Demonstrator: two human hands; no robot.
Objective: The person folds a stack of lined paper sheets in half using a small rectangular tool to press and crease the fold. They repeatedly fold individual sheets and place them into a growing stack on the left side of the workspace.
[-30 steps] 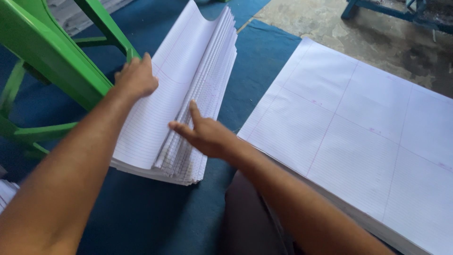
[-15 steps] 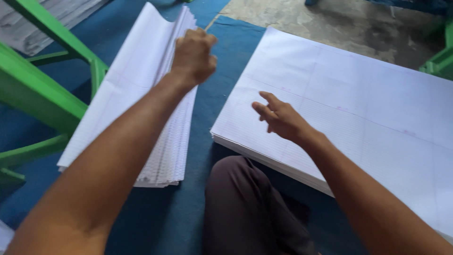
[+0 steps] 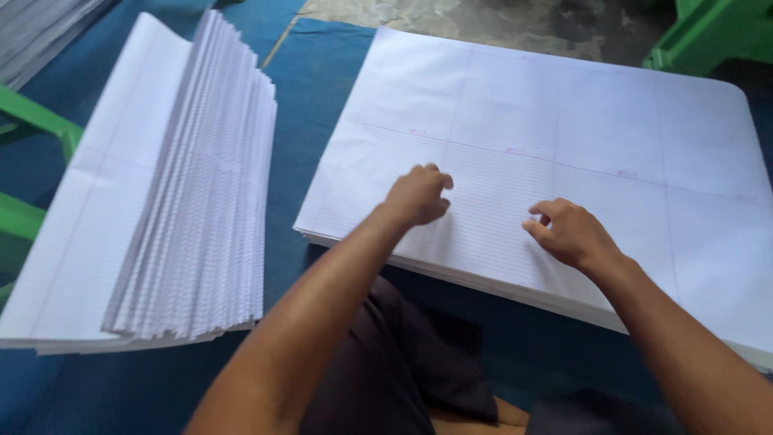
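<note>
A big flat stack of large white ruled sheets lies on blue cloth in front of me. My left hand rests on its near part with fingers curled, fingertips on the top sheet. To the right, my right hand also touches the top sheet, fingers bent and slightly apart. Neither hand has lifted a sheet. At the left lies a pile of folded ruled sheets, fanned along its right edge, away from both hands.
Blue cloth covers the floor under both piles. Green frame pieces stand at the far left and top right. More paper lies at the top left. Bare concrete floor shows beyond. My dark-trousered knee is below.
Both hands have left the folded pile on the left and come down onto the large flat stack. My view has shifted right and closer.
</note>
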